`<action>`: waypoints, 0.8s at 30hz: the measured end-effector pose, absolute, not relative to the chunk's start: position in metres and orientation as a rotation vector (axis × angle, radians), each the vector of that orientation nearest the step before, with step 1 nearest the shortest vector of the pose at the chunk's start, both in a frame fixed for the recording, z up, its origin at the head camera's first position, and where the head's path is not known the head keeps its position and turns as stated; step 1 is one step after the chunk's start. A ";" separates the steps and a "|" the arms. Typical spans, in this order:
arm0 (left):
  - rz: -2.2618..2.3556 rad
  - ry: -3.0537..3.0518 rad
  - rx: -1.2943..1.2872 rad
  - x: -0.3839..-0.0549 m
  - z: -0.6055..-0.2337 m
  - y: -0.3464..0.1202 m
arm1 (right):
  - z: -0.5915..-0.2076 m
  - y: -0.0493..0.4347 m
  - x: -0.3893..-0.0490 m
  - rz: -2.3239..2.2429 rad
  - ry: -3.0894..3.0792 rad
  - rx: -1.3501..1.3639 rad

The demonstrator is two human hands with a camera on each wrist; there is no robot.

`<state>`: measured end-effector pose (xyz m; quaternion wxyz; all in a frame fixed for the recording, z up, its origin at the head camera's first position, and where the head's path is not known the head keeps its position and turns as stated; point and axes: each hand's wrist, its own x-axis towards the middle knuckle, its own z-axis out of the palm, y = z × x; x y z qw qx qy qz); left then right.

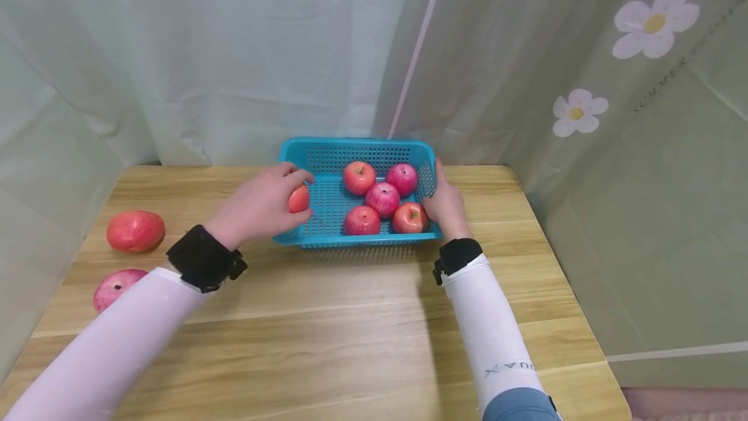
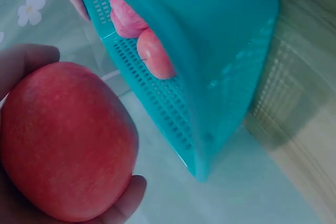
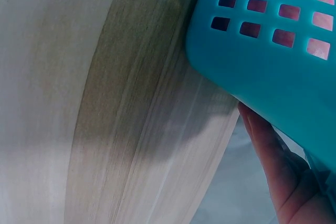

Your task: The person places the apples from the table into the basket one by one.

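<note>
My left hand (image 1: 265, 203) grips a red apple (image 2: 71, 140) between thumb and fingers, over the left end of a blue plastic basket (image 1: 327, 239). In the left wrist view the apple is in front of the basket's outer wall, apart from it. Several red and pink apples (image 1: 382, 199) lie inside the basket, mostly toward its right half. At the basket's right end, my right hand (image 1: 448, 206) holds the end wall, thumb on the inner side and fingers outside. The right wrist view shows part of that hand (image 3: 281, 171) against the basket's outside.
Two more fruits rest on the wooden table (image 1: 350, 336) at the left: a smooth red one (image 1: 136, 231) and a pink streaked apple (image 1: 113, 288), partly behind the left forearm. A pale curtain (image 1: 263, 51) hangs right behind the table's back edge and along its sides.
</note>
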<state>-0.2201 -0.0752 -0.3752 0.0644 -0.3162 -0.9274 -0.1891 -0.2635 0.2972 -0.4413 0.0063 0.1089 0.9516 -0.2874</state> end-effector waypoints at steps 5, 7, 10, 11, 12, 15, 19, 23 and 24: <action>-0.512 -2.862 -0.987 -0.232 -0.369 -0.052 | -0.442 0.300 -0.263 -0.901 2.981 0.343; -0.463 -2.891 -0.993 -0.237 -0.367 -0.042 | -0.441 0.301 -0.263 -0.901 2.983 0.345; -0.392 -2.932 -0.988 -0.245 -0.365 -0.029 | -0.440 0.302 -0.262 -0.900 2.984 0.352; -0.367 -2.944 -0.984 -0.249 -0.365 -0.025 | -0.440 0.301 -0.262 -0.897 2.984 0.353; -0.345 -2.954 -0.983 -0.252 -0.364 -0.022 | -0.439 0.301 -0.262 -0.897 2.985 0.353; -0.303 -2.977 -0.985 -0.260 -0.364 -0.013 | -0.439 0.300 -0.261 -0.890 2.993 0.344; -0.286 -3.009 -0.978 -0.268 -0.364 -0.005 | -0.440 0.298 -0.261 -0.891 3.001 0.333; -0.293 -3.063 -0.965 -0.273 -0.364 0.000 | -0.439 0.295 -0.261 -0.910 2.991 0.343; -0.301 -3.081 -0.963 -0.274 -0.364 0.001 | -0.439 0.295 -0.261 -0.913 2.990 0.348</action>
